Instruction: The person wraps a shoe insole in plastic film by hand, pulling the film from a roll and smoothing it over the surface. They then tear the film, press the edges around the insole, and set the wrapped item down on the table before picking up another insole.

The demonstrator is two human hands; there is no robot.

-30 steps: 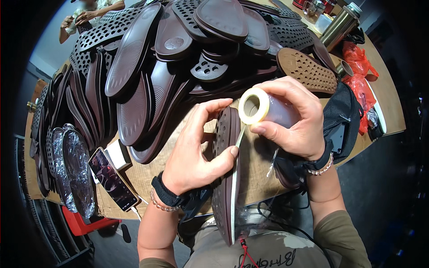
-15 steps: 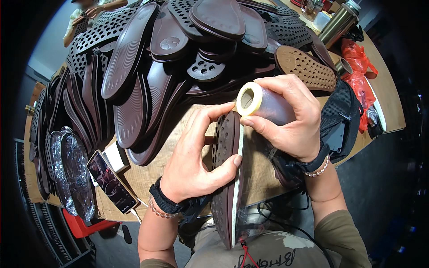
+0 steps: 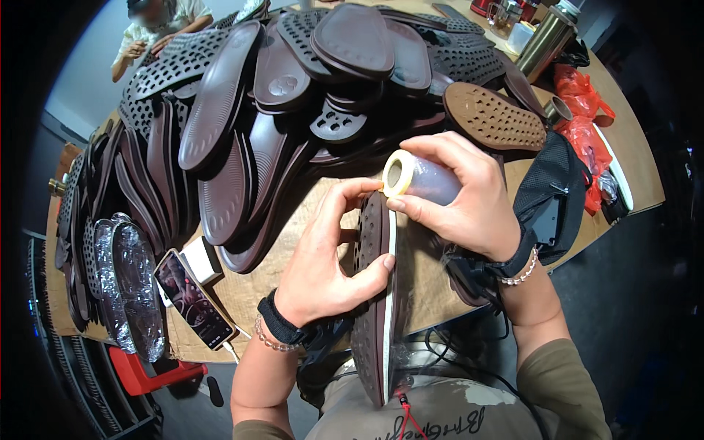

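Observation:
My left hand (image 3: pixel 326 257) grips a stack of dark brown shoe insoles (image 3: pixel 374 330) held upright on edge, a white layer along its right side. Its thumb presses that side while the fingers reach over the studded face. In my right hand (image 3: pixel 473 194) is a roll of clear stretch film (image 3: pixel 433 180), its pale cardboard core facing left. The roll's end sits right by the upper tip of the insoles. A sheet of clear film seems to hang beside the lower part of the stack, though it is hard to make out.
A large heap of brown insoles (image 3: pixel 220 95) covers the table's far side, with a tan insole (image 3: pixel 495 116) at its right. Film-wrapped insoles (image 3: pixel 128 286) and a phone (image 3: pixel 192 297) lie left. At right are a black bag (image 3: pixel 546 191), red plastic bags (image 3: pixel 587 139) and a flask (image 3: pixel 546 44). Another person (image 3: pixel 158 33) sits far left.
My right hand and the film roll have moved slightly left and down, toward the tip of the insoles. The left hand keeps its grip. The whole view has shifted slightly.

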